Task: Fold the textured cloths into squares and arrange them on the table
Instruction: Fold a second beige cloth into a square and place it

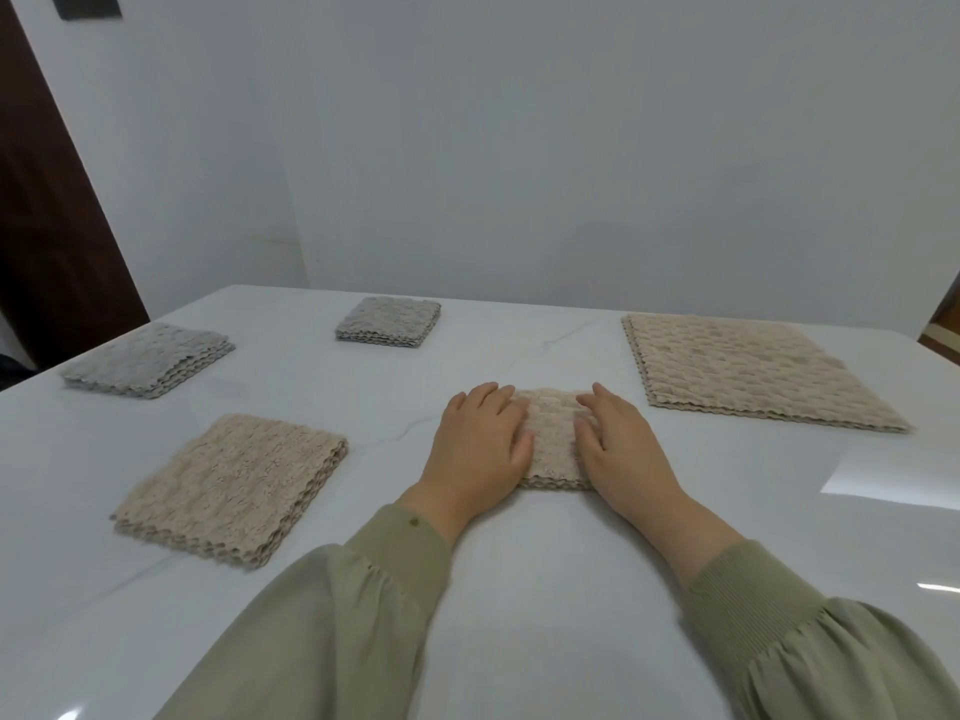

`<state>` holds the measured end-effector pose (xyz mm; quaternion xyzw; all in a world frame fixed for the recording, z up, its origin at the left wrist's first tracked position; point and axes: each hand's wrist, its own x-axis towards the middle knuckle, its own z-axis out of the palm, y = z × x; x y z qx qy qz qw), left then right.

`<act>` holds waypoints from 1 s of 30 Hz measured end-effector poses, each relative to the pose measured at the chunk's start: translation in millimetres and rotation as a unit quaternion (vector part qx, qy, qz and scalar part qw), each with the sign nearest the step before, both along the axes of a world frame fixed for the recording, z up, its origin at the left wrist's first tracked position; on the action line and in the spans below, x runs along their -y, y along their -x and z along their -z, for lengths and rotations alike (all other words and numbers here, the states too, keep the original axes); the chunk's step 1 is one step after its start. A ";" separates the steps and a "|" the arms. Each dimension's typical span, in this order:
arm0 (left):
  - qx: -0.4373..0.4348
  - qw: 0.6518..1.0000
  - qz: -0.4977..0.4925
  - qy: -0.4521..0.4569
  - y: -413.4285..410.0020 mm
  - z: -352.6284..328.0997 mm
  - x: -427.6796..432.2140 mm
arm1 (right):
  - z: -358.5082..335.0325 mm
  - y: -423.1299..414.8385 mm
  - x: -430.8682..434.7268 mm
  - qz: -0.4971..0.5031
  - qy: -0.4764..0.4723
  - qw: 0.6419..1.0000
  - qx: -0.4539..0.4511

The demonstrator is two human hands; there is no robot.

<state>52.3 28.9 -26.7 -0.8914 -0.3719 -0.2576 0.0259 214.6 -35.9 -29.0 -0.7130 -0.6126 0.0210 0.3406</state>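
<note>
A small folded beige textured cloth (551, 433) lies at the middle of the white marble table (519, 589). My left hand (480, 449) presses flat on its left half and my right hand (621, 449) presses flat on its right half, fingers straight. A folded beige square (234, 491) lies to the left. Two folded grey squares sit farther back, one at the far left (150, 358) and one at the back middle (389, 322). A large flat stack of beige cloths (748, 371) lies at the right.
The pale wall stands just behind the table's far edge. A dark wooden door frame (47, 200) is at the left. Bare tabletop stretches between me and the cloths.
</note>
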 end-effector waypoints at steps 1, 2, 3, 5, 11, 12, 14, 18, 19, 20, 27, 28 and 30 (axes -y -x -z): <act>0.008 1.000 0.008 -0.010 -2.3 -0.5 5.3 | 0.1 -1.5 1.9 0.010 -0.015 1.000 -0.001; 0.003 1.000 0.010 -0.011 -5.5 -0.5 11.4 | 0.1 -3.7 2.6 0.021 -0.028 0.999 0.000; -0.013 1.000 0.006 -0.001 -9.1 -0.6 17.8 | 0.0 -6.4 2.5 0.031 -0.038 0.999 0.003; -0.056 0.998 -0.017 0.040 -16.4 0.1 29.4 | 0.7 -13.5 -2.1 0.052 -0.047 0.997 0.009; -0.134 0.976 -0.098 0.141 -39.2 4.8 41.6 | 5.3 -46.1 -24.5 0.133 0.005 0.990 0.048; -0.137 0.973 -0.104 0.151 -42.2 5.3 41.4 | 6.2 -54.0 -28.8 0.148 0.028 0.986 0.065; -0.136 0.971 -0.109 0.162 -46.9 6.5 39.5 | 6.7 -70.3 -36.6 0.178 0.072 0.976 0.101; -0.136 0.971 -0.110 0.161 -53.0 7.5 32.0 | 7.2 -95.9 -48.9 0.220 0.138 0.959 0.111; -0.134 0.972 -0.110 0.161 -54.5 7.6 29.6 | 6.8 -99.1 -50.2 0.225 0.146 0.958 0.106; -0.132 0.972 -0.110 0.160 -56.4 7.6 27.0 | 6.3 -101.6 -51.0 0.227 0.146 0.957 0.103; -0.118 0.975 -0.116 0.150 -60.3 9.0 19.6 | -7.3 -100.6 -45.5 0.228 0.133 0.948 0.176; -0.114 0.975 -0.116 0.148 -59.8 9.1 19.6 | -10.1 -97.8 -42.2 0.227 0.140 0.943 0.197; -0.109 0.977 -0.115 0.145 -59.3 8.7 20.0 | -16.4 -91.9 -32.4 0.223 0.157 0.932 0.237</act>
